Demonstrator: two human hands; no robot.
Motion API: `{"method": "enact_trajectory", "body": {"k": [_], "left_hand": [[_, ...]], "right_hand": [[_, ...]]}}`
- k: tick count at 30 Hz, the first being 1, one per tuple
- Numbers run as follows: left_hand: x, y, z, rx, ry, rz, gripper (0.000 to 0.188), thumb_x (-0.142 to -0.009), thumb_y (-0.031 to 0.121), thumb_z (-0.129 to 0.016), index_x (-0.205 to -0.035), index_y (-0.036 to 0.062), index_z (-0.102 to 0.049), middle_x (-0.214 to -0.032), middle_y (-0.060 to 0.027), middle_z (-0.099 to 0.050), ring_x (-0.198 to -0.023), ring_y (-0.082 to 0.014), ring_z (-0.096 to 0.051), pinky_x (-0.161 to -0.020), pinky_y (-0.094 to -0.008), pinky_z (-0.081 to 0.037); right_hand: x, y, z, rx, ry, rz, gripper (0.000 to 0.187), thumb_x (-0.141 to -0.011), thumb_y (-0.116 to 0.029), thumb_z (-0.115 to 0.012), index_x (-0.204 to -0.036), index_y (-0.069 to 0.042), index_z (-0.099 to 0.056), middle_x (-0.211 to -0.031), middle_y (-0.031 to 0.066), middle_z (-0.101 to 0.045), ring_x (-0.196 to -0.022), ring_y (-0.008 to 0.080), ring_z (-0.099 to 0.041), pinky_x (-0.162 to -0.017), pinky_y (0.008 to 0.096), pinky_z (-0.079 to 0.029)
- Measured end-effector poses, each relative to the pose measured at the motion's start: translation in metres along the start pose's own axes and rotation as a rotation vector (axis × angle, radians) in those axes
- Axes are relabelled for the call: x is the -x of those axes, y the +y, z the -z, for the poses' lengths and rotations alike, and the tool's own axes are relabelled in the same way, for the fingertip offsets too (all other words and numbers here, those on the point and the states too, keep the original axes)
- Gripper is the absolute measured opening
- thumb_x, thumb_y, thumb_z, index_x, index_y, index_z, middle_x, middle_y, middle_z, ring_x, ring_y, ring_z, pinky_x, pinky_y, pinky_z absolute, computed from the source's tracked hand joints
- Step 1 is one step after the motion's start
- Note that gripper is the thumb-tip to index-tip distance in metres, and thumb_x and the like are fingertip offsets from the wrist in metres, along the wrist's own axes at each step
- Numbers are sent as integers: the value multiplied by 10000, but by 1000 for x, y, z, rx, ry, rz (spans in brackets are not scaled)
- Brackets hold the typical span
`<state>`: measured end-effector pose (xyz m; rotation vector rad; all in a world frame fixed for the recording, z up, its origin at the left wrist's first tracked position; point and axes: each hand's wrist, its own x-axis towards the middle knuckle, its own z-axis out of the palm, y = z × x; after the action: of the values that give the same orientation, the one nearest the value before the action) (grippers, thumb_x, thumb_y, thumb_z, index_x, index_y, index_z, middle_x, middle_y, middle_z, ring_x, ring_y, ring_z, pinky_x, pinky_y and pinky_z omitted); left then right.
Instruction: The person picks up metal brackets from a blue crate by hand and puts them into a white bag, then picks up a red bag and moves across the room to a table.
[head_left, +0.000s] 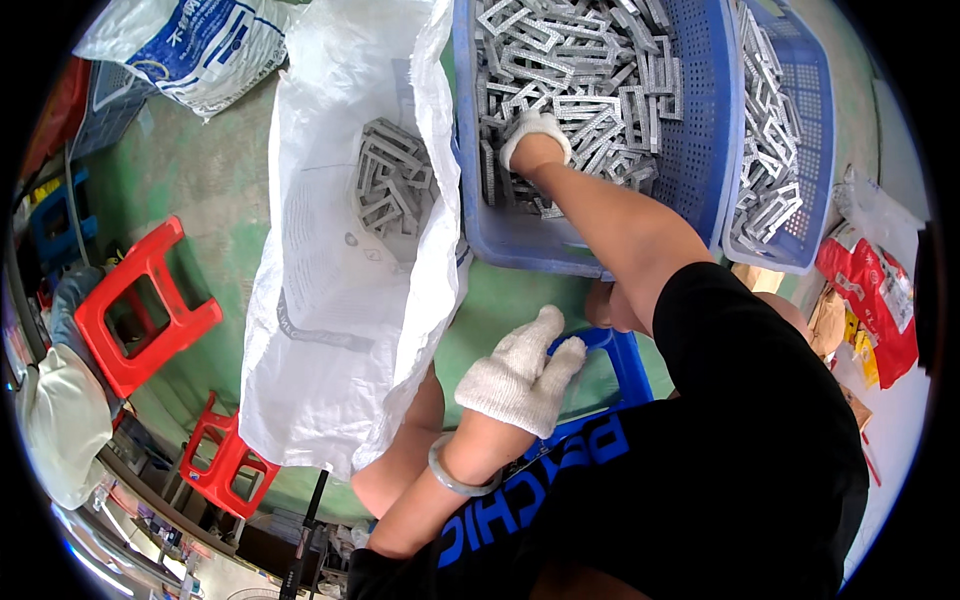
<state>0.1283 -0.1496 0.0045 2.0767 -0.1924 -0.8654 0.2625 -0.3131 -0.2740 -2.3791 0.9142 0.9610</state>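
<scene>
My right hand (537,140), in a white knitted glove, reaches down into a blue plastic basket (702,140). Its fingers are hidden among the metal pieces, so I cannot tell whether they grip one. Silvery rectangular metal frames (590,110), patterned on the surface, fill much of this basket in a loose heap. Over my lap my left hand (522,372) hangs, gloved the same way, fingers stretched out and thumb apart, holding nothing. To the left, a tall white woven sack (330,270) gapes wide, with a smaller pile of the same frames (392,185) inside.
A second blue basket (815,150) of frames stands at the right, with a red package (875,300) nearby. Red stools (135,290) are on the green floor at left. A blue stool (632,368) is beneath me. A full blue-printed sack (215,50) lies far left.
</scene>
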Motion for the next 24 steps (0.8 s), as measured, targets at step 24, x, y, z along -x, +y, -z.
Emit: {"method": "enact_trajectory", "body": {"k": [24], "left_hand": [[6,-6,12,88,-39,130,434,-828,251,-691,-1128,-44,-584,-935,-158,-665,-802,-149,-616,-765,-253,-481]], "right_hand": [[11,-32,34,-57,17,-33,497,-771,-211,-583,-1256,-166,-483,-1220,195,-535,-1142,339,-538,-925,418,-459]]}}
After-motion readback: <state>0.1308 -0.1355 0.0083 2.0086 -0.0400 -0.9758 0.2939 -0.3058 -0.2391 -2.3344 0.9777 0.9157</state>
